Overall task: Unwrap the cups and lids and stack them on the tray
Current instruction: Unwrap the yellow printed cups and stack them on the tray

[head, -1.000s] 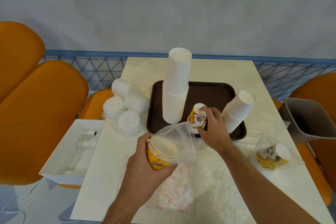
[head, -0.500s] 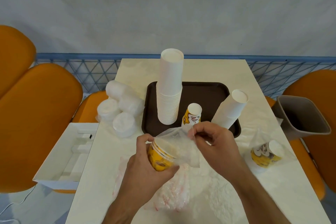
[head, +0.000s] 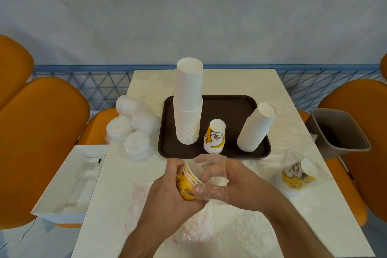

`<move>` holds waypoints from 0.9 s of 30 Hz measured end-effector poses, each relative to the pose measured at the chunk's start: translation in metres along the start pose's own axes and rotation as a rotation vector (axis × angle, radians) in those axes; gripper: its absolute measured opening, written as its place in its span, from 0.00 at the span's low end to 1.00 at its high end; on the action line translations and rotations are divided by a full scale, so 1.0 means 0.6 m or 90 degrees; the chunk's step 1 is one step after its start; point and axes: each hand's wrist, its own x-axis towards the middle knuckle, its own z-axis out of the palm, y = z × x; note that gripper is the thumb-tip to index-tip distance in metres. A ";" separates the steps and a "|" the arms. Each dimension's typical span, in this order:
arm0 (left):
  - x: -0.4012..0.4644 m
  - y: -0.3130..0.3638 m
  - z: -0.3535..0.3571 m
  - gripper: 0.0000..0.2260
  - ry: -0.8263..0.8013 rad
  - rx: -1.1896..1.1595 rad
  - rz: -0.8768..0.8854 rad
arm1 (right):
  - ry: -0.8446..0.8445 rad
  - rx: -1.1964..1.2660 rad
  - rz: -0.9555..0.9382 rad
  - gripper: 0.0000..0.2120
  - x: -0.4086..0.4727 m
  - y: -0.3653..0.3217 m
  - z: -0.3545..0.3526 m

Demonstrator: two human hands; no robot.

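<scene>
My left hand grips a small stack of yellow printed cups lying sideways in a clear plastic bag. My right hand is inside the bag mouth, its fingers pinching the cup rims; the film covers its fingers. On the brown tray stand a tall stack of white cups, a yellow printed cup stack upside down, and a leaning stack of white cups. Wrapped white lids lie left of the tray. Another bagged yellow cup stack lies at the right.
Crumpled plastic wrap lies on the table in front of me. A grey bin stands at the table's right edge. An open white box sits on the left. Orange chairs flank the table.
My right hand left the yellow cup on the tray, came back to the bag and slid into its mouth. The left hand has kept hold of the bagged cups.
</scene>
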 end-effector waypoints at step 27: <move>0.002 -0.005 0.002 0.36 0.062 -0.068 0.032 | 0.160 0.224 0.062 0.27 -0.023 0.038 -0.059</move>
